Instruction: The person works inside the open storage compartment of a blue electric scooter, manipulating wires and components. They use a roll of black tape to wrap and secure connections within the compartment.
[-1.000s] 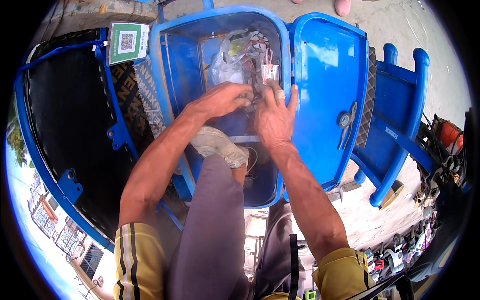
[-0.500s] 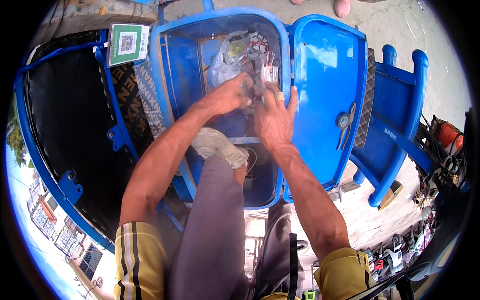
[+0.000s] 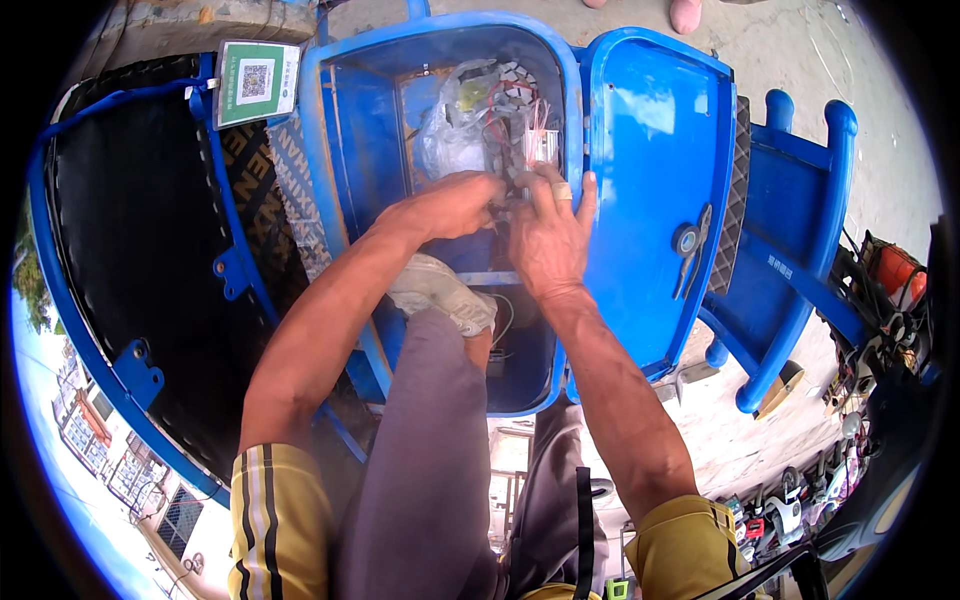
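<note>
Over the middle of the blue box [image 3: 327, 150], the left hand [image 3: 455, 207] is turned inward, its fingers curled toward those of the right hand [image 3: 550, 235]; the two sets of fingertips meet or nearly meet, and what they pinch, if anything, is too dark and covered to tell. The right hand, with a tan band [image 3: 561, 191] around one finger, bends its forward fingers down into the box while its outermost finger stands apart, straight along the box's right rim. Just beyond the fingertips, inside the box's far right part, thin reddish wires [image 3: 540, 118] run to a silver block [image 3: 541, 147]. Left of that block in the box lies a clear plastic bag [image 3: 447, 140], with a cluster of pale connectors [image 3: 516, 82] beside it toward the box's far wall. Behind the hands, a light-coloured shoe [image 3: 440, 288] is over the near left part of the box. Hinged out to the box's right is a blue lid [image 3: 650, 160], bearing a roll of tape [image 3: 678, 240] and pliers [image 3: 690, 272] side by side. Left of the box are a green-and-white card [image 3: 256, 85] and a long black panel [image 3: 140, 240]; farther right of it stands a blue tubular frame [image 3: 800, 215].
</note>
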`<act>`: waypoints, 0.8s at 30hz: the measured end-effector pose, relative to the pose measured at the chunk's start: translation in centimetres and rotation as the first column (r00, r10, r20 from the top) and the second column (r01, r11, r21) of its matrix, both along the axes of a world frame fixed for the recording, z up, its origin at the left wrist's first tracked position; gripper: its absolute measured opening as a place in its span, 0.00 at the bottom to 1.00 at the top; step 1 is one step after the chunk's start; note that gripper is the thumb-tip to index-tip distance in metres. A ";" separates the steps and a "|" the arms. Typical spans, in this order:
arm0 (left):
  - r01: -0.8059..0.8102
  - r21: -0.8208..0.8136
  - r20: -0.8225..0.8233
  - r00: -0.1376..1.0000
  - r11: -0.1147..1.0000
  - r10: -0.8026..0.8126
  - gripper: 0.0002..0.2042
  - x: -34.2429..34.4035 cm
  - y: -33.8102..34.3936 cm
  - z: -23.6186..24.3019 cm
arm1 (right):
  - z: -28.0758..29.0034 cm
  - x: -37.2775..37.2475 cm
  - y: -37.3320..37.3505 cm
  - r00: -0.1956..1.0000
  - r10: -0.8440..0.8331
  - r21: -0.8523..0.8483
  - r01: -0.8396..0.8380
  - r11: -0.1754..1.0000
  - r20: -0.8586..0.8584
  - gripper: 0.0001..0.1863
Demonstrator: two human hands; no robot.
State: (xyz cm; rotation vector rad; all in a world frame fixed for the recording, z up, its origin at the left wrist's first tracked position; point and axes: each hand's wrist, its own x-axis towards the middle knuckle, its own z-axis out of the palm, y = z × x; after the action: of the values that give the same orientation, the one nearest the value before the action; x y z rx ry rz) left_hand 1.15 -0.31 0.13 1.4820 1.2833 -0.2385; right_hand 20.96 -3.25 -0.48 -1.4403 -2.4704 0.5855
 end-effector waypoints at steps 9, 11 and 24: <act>-0.241 -0.017 0.217 0.947 0.970 0.239 0.11 -1.5 -0.8 -0.1 | 0.1 0.0 0.1 1.000 0.005 -0.008 -0.005 1.000 0.007 0.08; -0.267 -0.036 0.182 0.946 0.963 0.269 0.12 -1.4 -0.9 -0.5 | 0.1 0.0 0.1 1.000 0.003 0.005 -0.003 1.000 -0.001 0.08; -0.160 0.101 0.177 0.974 0.982 0.141 0.12 -1.5 -0.7 -1.1 | 0.3 0.0 0.1 1.000 0.013 -0.030 -0.013 0.999 -0.002 0.09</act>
State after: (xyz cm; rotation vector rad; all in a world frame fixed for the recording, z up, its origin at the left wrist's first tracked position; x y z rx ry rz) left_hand -0.37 -1.01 -0.96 1.4594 1.2815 0.0615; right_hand 20.98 -3.12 -0.16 -1.4347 -2.4813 0.6288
